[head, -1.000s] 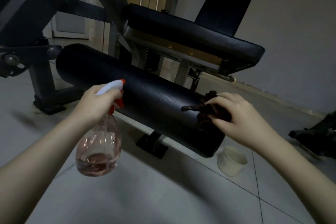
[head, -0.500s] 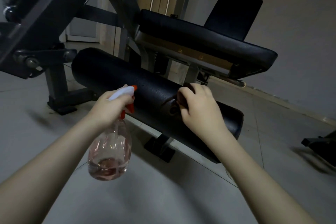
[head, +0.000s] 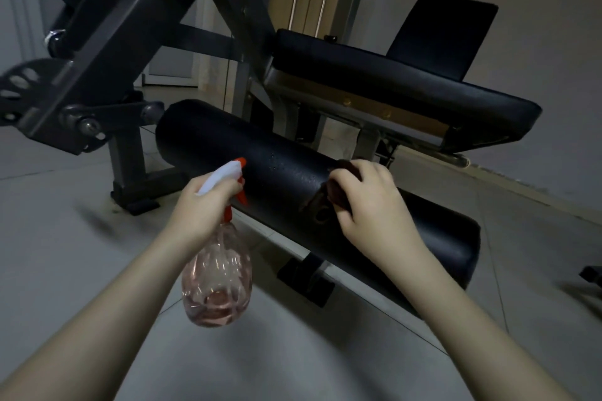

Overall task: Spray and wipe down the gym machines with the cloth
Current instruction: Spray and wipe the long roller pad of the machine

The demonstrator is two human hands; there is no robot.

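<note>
One black roller pad (head: 260, 159), long axis upper-left to lower-right. Left hand (head: 202, 205) grips spray bottle (head: 216, 283) just beside pad, nozzle pointing at it. Right hand (head: 368, 205) clutches dark cloth (head: 325, 202) against pad's middle, cloth mostly hidden under hand.

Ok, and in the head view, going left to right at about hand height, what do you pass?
Grey machine frame → left hand gripping the spray bottle → bare middle of the roller pad → cloth → right hand holding it.
</note>
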